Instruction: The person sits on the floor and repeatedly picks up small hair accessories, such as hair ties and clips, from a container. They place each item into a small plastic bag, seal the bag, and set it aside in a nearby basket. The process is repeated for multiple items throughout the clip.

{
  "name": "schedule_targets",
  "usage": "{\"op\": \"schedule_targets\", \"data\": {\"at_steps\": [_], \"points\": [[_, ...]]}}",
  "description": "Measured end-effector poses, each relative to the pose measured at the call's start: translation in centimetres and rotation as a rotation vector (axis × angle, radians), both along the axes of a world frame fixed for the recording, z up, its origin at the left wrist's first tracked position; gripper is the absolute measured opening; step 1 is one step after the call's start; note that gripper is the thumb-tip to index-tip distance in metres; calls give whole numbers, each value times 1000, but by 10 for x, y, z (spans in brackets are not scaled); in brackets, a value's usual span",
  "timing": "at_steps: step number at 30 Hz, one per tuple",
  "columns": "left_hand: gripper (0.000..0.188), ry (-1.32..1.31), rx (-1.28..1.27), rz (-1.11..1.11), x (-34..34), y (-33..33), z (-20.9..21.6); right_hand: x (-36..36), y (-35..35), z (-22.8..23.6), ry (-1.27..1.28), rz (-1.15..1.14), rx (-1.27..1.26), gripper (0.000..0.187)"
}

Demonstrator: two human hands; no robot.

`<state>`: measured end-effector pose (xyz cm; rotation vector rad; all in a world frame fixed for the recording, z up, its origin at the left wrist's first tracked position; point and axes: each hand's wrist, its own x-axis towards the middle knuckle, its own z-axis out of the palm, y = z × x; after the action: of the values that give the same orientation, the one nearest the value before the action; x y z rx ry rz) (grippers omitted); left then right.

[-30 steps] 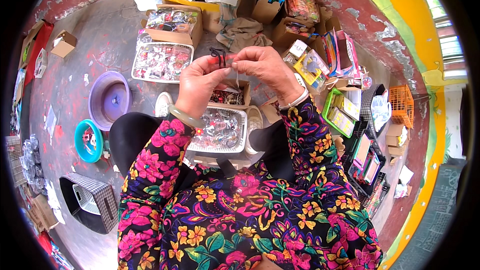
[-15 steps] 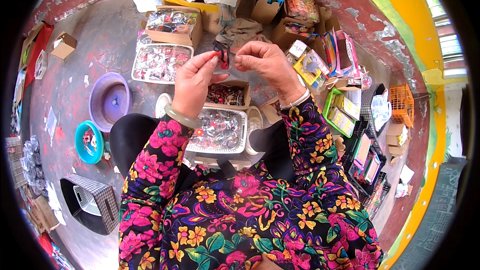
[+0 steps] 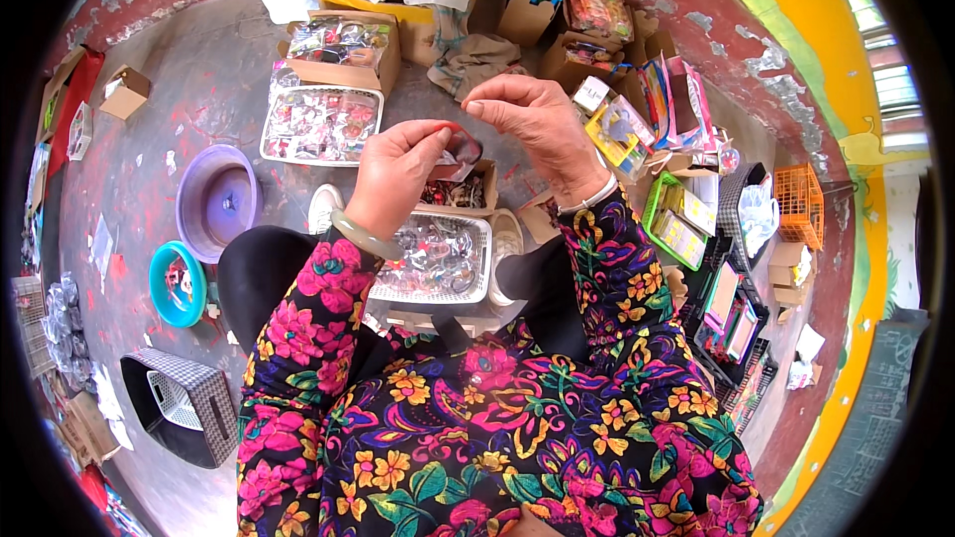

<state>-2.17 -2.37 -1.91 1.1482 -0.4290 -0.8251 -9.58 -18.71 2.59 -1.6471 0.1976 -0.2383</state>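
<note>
In front of me, my left hand [image 3: 390, 177] pinches a small see-through plastic bag [image 3: 462, 152] between thumb and fingers. Something dark with a bit of red shows at the bag, likely the black and red band. My right hand [image 3: 537, 134] is raised to its right, apart from the bag. Its thumb and forefinger tips are close together, and I cannot make out anything between them. Below the hands, between my feet, stands a cardboard box [image 3: 487, 201] of small dark and red items. Nearer me is a white plastic basket [image 3: 484, 268] filled with clear-wrapped pieces.
Beyond my left hand stands another white basket [image 3: 267, 139] of packaged items, with an open carton [image 3: 388, 68] behind it. A purple basin [image 3: 189, 201] and a turquoise basin [image 3: 156, 283] sit at left. Cartons, a green tray [image 3: 652, 219] and an orange crate [image 3: 801, 201] crowd the right.
The dark band, held up between both hands before, no longer hangs there. A see-through bag now shows at my left fingers, which are slightly lower. The right hand has drawn up and away.
</note>
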Motion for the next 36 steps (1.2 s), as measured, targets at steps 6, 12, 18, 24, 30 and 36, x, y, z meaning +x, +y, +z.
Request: {"op": "schedule_targets", "data": {"at_steps": [6, 12, 18, 24, 30, 36], "points": [[20, 59, 52, 15, 3, 2, 6, -3, 0, 4, 35, -17, -75, 15], [20, 64, 33, 158, 5, 1, 8, -1, 3, 4, -38, -7, -255, 15], [21, 38, -41, 310, 16, 5, 15, 0, 6, 1, 1, 59, -389, 29], [21, 99, -66, 264, 8, 1, 8, 2, 9, -5, 98, 33, -400, 32], [22, 91, -54, 231, 7, 2, 13, 3, 13, -11, 107, -4, -307, 25], [21, 68, -35, 206, 8, 2, 7, 4, 15, -14, 25, -24, -379, 13]]}}
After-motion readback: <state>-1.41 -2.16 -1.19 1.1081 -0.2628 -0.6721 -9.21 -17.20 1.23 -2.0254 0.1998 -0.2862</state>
